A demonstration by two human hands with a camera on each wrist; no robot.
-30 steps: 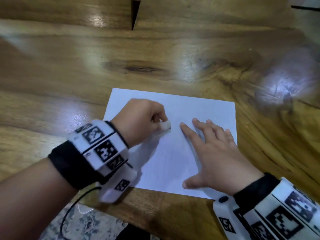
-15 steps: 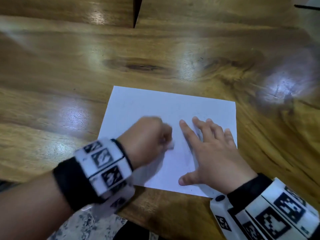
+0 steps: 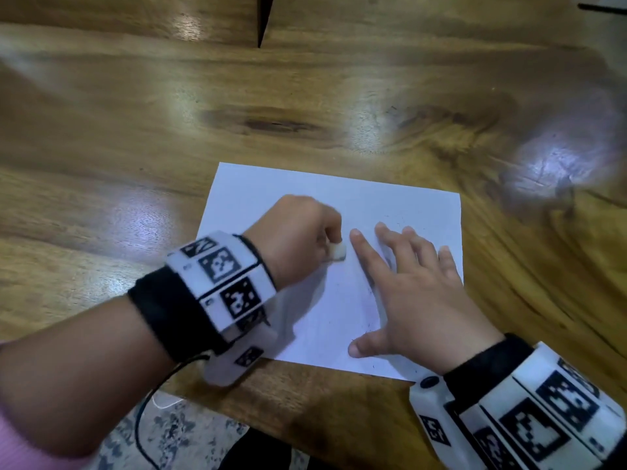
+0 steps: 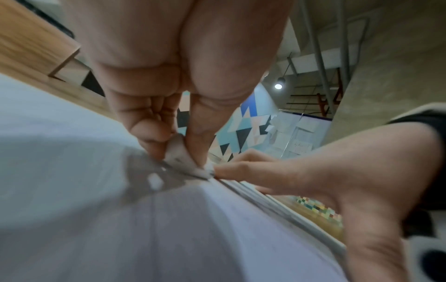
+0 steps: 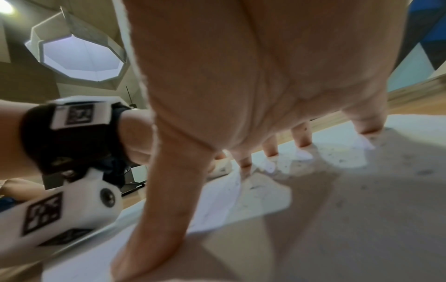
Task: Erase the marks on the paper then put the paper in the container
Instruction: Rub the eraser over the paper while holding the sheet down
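Both hands were down on the sheet of paper (image 3: 339,205), which lay flat on the wooden table (image 3: 135,130) with its long axis running 9 to 3 o'clock, right in front of the person. So the key thing: the paper sat directly under the hands, and the patch being rubbed was at about the middle of the sheet, just at 9 o'clock of the right index fingertip.

Going left to right: the left hand (image 3: 298,232) was curled up, thumb and fingers pinching a small white eraser (image 3: 336,254), with the eraser's bottom edge pressed onto the paper. Left wrist view showed that pinch pretty clearly, plus a loose white crumb (image 4: 154,180) lying just beside it.

The right hand (image 3: 417,300) was flat and spread, fingertips (image 5: 303,142) and thumb pressing the sheet down on its right half, holding nothing. Dark specks (image 5: 342,154) were scattered round those fingers; erasing debris, I'd guess.

Couldn't see any container in these views. My read is the erasing wasn't finished, and the left hand was the one doing the work.
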